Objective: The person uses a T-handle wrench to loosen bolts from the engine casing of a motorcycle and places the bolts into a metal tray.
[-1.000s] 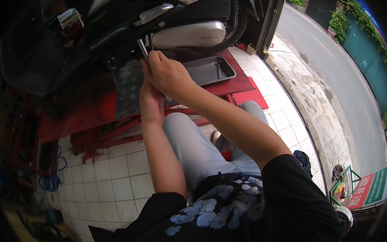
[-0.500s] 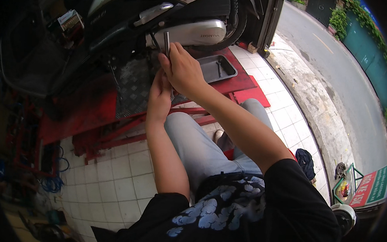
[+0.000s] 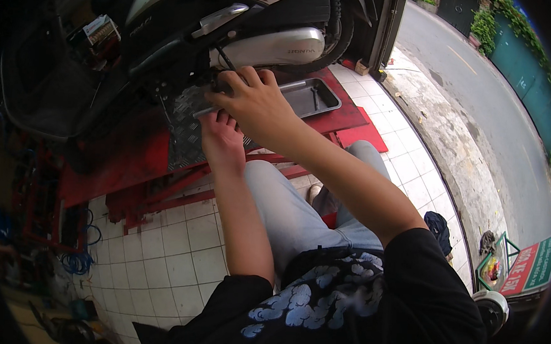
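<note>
My two hands are close together in front of the scooter (image 3: 270,45), over a dark checkered metal plate (image 3: 187,113). A slim silvery metal rod (image 3: 203,112) lies nearly level, its free end pointing left. My left hand (image 3: 223,136) is below, palm side up, with its fingers curled around the rod's inner part. Just above it, my right hand (image 3: 254,101) is bent with thumb and fingers curled inward. What the right fingers grip is hidden behind them.
A grey metal tray (image 3: 311,98) with a small dark tool in it sits on the red lift platform (image 3: 348,118), right of my hands. The scooter's black kickstart lever (image 3: 227,59) stands just beyond them. My knees are below, over white floor tiles (image 3: 175,260).
The metal rod has gone from upright to nearly level, pointing left. My right hand has turned over with its fingers arched, and my left hand has rolled palm up.
</note>
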A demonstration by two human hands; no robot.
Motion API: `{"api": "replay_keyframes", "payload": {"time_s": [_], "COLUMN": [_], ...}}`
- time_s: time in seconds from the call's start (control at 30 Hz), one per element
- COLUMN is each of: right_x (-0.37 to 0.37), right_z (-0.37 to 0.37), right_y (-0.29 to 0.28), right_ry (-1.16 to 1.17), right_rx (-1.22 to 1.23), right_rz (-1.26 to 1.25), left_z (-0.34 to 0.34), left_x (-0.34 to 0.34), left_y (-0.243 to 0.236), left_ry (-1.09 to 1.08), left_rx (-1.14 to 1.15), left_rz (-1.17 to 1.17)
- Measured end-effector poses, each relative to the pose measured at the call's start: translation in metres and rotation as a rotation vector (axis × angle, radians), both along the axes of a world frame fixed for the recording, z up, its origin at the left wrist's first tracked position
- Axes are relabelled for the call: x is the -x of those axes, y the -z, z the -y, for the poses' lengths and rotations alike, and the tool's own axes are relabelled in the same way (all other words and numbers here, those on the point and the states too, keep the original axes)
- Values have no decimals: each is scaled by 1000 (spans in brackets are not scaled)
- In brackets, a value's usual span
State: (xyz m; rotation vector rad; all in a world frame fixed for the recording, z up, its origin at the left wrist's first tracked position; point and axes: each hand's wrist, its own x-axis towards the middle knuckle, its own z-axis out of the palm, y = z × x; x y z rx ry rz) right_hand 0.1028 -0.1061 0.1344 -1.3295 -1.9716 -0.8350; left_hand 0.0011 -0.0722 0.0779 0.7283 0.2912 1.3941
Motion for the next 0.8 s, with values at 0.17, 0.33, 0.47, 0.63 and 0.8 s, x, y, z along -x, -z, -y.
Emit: {"api": "replay_keyframes", "payload": {"time_s": [0.17, 0.33, 0.47, 0.63, 0.8], "right_x": [-1, 6, 6, 11, -4], "right_z": [5, 6, 7, 14, 4], "right_y": [9, 0, 15, 22, 41], "right_ry": [0, 60, 165, 216, -352], "right_rx": [-2, 116, -71, -140, 252], "right_rz": [124, 201, 89, -561, -1029], "left_z": [5, 0, 6, 13, 0], "left_x": [29, 32, 20, 23, 15], "left_y": [-17, -9, -8, -14, 0], "left_ry": [-472, -484, -692, -297, -385], "left_rx": [-207, -539, -658, -371, -307], "left_rz": [-381, -924, -878, -1157, -1135]}}
